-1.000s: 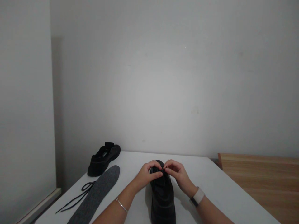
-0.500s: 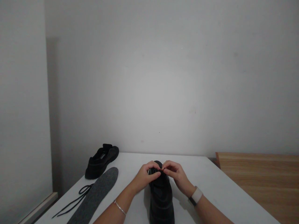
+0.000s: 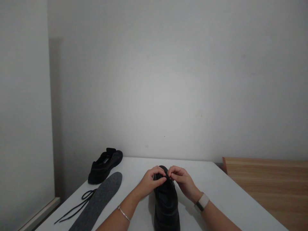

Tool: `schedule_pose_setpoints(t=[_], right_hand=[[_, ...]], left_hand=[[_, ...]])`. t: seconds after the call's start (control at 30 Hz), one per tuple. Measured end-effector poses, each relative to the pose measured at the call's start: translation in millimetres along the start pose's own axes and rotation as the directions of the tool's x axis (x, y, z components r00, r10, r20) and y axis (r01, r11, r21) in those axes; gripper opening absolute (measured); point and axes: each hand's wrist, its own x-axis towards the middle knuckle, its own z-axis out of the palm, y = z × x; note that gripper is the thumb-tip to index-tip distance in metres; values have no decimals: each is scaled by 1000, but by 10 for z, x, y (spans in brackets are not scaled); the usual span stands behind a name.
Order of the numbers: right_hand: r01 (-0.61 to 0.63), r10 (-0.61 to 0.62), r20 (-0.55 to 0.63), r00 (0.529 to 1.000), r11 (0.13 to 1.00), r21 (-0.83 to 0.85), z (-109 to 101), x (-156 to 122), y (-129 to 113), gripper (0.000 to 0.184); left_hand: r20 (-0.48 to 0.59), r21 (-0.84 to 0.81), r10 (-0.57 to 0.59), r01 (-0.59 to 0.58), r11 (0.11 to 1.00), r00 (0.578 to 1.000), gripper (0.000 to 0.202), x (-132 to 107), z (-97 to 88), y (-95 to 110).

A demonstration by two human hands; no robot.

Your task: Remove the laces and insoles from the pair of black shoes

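Observation:
A black shoe (image 3: pixel 166 205) stands on the white table (image 3: pixel 216 192) in front of me, its far end pointing at the wall. My left hand (image 3: pixel 151 181) and my right hand (image 3: pixel 181 179) meet over that far end, fingers pinched together on the shoe's upper part. What exactly lies between the fingertips is too small and dark to name. A thin bracelet circles my left wrist and a pale watch sits on my right wrist.
A second black shoe (image 3: pixel 104 165) lies at the table's far left corner. A grey insole (image 3: pixel 99 200) and a loose black shoelace (image 3: pixel 77 205) lie along the left edge. A wooden surface (image 3: pixel 267 183) adjoins the table at right. A plain wall rises behind.
Both hands stay pinched at the far end of the shoe, with only small finger shifts. The camera view has drifted slightly.

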Motion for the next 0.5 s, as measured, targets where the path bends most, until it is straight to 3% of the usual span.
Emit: schedule_pose_setpoints(t=[0.5], right_hand=[[-65, 58, 58, 997, 989, 136, -18, 5, -13, 18]], left_hand=[[22, 32, -7, 6, 999, 1000, 12, 3, 6, 24]])
